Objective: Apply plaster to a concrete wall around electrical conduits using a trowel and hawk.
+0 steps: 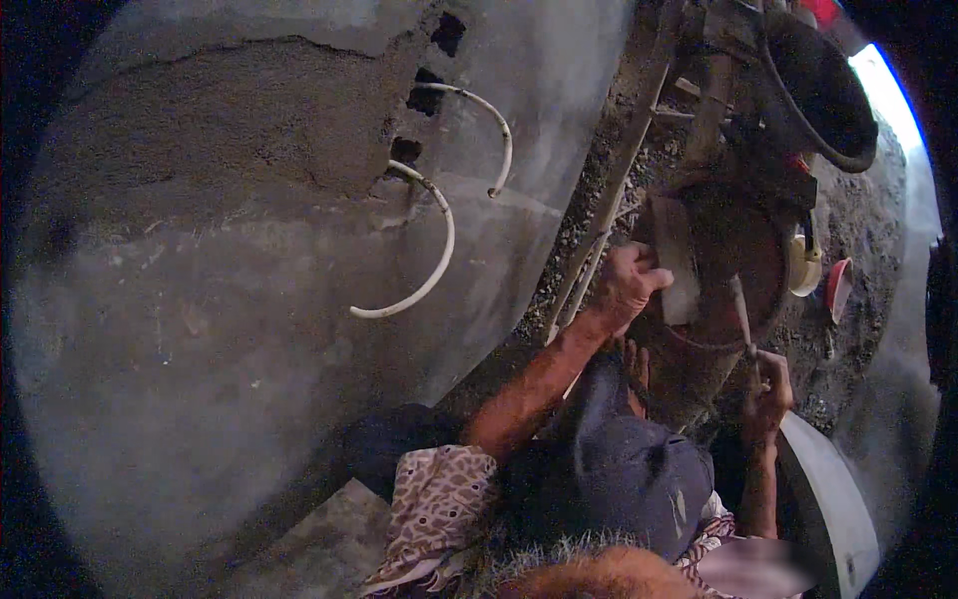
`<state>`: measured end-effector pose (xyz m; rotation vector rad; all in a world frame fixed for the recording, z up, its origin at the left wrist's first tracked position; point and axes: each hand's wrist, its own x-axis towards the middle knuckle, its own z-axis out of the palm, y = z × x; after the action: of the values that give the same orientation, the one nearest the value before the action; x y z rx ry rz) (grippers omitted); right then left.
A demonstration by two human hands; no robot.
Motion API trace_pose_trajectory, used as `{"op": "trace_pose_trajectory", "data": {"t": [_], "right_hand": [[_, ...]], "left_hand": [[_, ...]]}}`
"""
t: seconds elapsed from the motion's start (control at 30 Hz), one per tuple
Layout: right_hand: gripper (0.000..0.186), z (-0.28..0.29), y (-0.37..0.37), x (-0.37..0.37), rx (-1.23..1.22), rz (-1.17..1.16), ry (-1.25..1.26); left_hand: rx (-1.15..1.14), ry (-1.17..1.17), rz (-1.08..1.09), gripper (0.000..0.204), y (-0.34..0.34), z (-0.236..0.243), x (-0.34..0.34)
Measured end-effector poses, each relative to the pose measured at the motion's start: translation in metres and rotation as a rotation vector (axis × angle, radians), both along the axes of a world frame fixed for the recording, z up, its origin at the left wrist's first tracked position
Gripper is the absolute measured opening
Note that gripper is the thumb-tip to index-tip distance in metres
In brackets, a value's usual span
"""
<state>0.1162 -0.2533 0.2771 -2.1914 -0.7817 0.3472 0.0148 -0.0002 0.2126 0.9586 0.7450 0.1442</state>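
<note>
A round dark reddish basin [766, 262] stands on the ground ahead of my knees. My left hand [633, 284] is closed at the near left edge of a pale, flat, oblong board [676, 262], which stands tilted over the basin's left side. My right hand [768, 387] grips the handle of a slim, light-coloured tool with a narrow blade [740, 307]. The blade points away from me, over the basin's near right part. Dim light hides what lies in the basin and the tool's exact kind.
A large dark bucket [866, 160] lies tipped at the far right. A cream bowl [804, 268] and a red-and-white dish [839, 290] sit right of the basin. White curved pipes [446, 240] stick out of the left wall. Long poles [627, 160] lie along the gravel.
</note>
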Motion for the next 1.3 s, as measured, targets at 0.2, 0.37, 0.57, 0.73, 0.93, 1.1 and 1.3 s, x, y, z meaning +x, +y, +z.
{"op": "trace_pose_trajectory", "data": {"t": [0.2,0.37,0.57,0.73,0.93,1.1,1.3], "right_hand": [[0.021,0.007,0.014,-0.016,-0.133,0.124,-0.095],[0.020,-0.023,0.029,0.018,-0.165,0.026,-0.109],[0.037,-0.051,-0.008,0.004,-0.266,0.056,-0.217],[0.033,-0.076,-0.019,-0.010,-0.367,0.021,-0.221],[0.041,-0.114,0.031,0.044,-0.420,0.071,-0.302],[0.037,-0.063,0.023,0.033,-0.390,0.067,-0.362],[0.041,-0.074,0.002,0.023,-0.528,0.079,-0.268]], "left_hand": [[0.100,0.046,-0.061,0.057,-0.015,-0.002,-0.001],[0.333,0.040,-0.315,0.047,-0.025,-0.014,0.004],[0.238,0.101,-0.134,0.036,0.046,-0.008,-0.028],[0.417,0.187,-0.074,0.039,0.062,-0.048,-0.035],[0.228,0.254,-0.033,0.039,0.055,-0.020,-0.022],[0.244,0.210,0.036,0.039,0.064,-0.037,-0.037],[0.368,0.064,0.013,0.040,0.064,-0.043,-0.046]]}}
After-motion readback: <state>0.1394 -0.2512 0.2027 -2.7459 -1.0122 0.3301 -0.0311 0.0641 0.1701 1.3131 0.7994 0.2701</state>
